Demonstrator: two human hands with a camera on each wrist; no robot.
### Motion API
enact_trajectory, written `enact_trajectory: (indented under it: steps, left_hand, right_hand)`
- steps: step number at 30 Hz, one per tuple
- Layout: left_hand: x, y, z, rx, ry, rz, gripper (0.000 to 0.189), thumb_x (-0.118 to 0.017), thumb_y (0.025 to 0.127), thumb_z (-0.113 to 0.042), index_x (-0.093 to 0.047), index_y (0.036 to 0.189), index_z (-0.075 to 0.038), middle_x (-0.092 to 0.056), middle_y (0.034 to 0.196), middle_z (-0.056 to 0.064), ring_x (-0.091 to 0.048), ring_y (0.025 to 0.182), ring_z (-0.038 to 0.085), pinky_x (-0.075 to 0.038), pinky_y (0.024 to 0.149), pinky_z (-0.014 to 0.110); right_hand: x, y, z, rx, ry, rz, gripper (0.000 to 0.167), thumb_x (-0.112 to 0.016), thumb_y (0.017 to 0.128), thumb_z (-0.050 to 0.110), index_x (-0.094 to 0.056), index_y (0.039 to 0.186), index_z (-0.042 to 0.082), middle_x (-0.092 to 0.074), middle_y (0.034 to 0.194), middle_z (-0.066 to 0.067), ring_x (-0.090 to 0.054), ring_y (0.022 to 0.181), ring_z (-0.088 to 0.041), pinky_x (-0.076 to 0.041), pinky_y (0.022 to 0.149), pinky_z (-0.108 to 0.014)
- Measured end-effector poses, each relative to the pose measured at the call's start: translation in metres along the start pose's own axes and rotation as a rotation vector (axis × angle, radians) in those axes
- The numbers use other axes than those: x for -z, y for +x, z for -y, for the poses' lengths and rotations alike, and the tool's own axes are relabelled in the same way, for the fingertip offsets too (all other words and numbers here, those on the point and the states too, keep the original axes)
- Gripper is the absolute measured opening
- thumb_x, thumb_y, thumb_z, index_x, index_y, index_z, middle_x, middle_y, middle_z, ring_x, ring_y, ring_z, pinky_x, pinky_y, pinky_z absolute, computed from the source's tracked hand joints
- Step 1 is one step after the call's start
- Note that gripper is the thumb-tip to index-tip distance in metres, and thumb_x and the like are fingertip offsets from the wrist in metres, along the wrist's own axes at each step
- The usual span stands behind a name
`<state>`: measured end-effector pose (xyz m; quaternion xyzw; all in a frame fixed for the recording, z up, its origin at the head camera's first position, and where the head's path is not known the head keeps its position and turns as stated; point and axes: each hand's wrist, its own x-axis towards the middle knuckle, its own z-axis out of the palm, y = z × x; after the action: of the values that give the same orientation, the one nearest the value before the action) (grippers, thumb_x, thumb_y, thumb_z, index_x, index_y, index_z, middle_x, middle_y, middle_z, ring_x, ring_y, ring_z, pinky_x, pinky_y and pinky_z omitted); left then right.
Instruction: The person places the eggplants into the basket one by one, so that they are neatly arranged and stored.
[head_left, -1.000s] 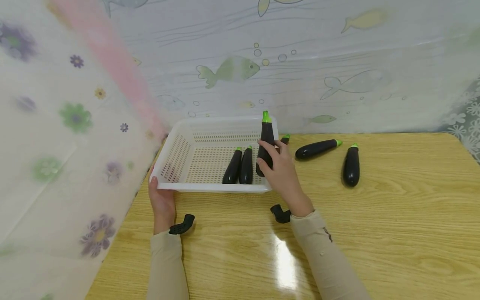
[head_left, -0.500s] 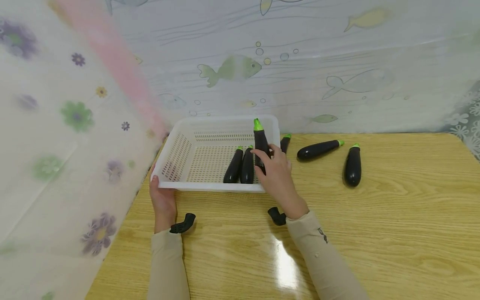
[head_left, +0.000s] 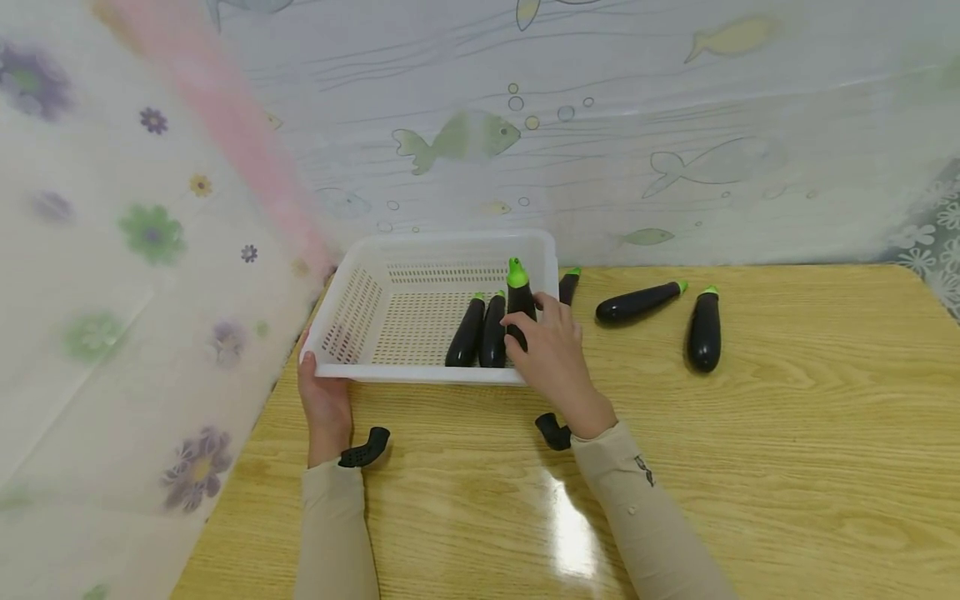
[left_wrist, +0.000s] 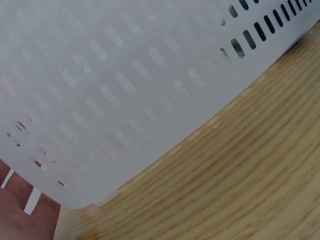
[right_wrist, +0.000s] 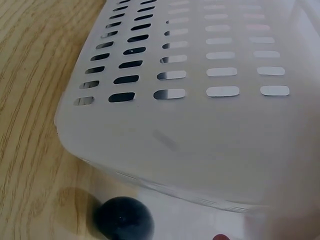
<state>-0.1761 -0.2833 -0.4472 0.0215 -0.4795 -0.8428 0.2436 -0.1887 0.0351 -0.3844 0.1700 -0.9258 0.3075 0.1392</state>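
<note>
The right hand (head_left: 553, 354) grips an eggplant (head_left: 519, 302), tilted, inside the white basket (head_left: 352, 312) beside two others (head_left: 480, 333); the left hand (head_left: 324, 406) holds the basket's near corner, fingers seemingly curled under the rim.

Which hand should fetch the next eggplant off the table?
Right, probably. The right hand is beside the loose eggplants, once it lets go of the held eggplant. The left hand grips the basket corner, farther away.

Looked like a home setup: wooden worktop (head_left: 750, 433) boxed in by fish-print (head_left: 457, 137) and flowery plastic sheets (head_left: 112, 250).
</note>
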Motion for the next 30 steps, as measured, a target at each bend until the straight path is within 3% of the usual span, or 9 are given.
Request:
enact_trajectory:
  steps: [6, 14, 30]
  left_hand:
    - [-0.001, 0.000, -0.001, 0.010, -0.003, -0.014, 0.053, -0.049, 0.088, -0.035, -0.035, 0.137, -0.019, -0.037, 0.137, 0.008, -0.034, 0.124, 0.024, -0.026, 0.099, 0.038]
    - [-0.001, 0.000, 0.000, 0.001, 0.014, -0.006, 0.054, -0.048, 0.088, -0.036, -0.034, 0.137, -0.018, -0.037, 0.136, 0.009, -0.034, 0.124, 0.025, -0.026, 0.099, 0.038]
    - [-0.003, 0.000, -0.002, 0.012, 0.010, -0.011, 0.056, -0.048, 0.088, -0.037, -0.033, 0.138, -0.018, -0.037, 0.136, 0.008, -0.034, 0.124, 0.024, -0.026, 0.099, 0.038]
  right_hand:
    - [0.001, -0.001, 0.000, 0.010, -0.017, 0.018, 0.021, -0.053, 0.088, 0.025, -0.063, 0.105, 0.021, -0.033, 0.131, -0.018, -0.029, 0.116, -0.036, -0.028, 0.085, -0.054]
    - [0.008, -0.004, 0.001, 0.050, -0.094, 0.111, 0.023, -0.050, 0.090, 0.034, -0.057, 0.109, 0.023, -0.031, 0.132, -0.020, -0.025, 0.118, -0.037, -0.025, 0.089, -0.054]
    - [0.013, -0.005, 0.007, -0.008, -0.088, 0.173, 0.020, -0.049, 0.090, 0.036, -0.061, 0.098, 0.022, -0.033, 0.132, -0.019, -0.020, 0.122, -0.035, -0.019, 0.093, -0.055]
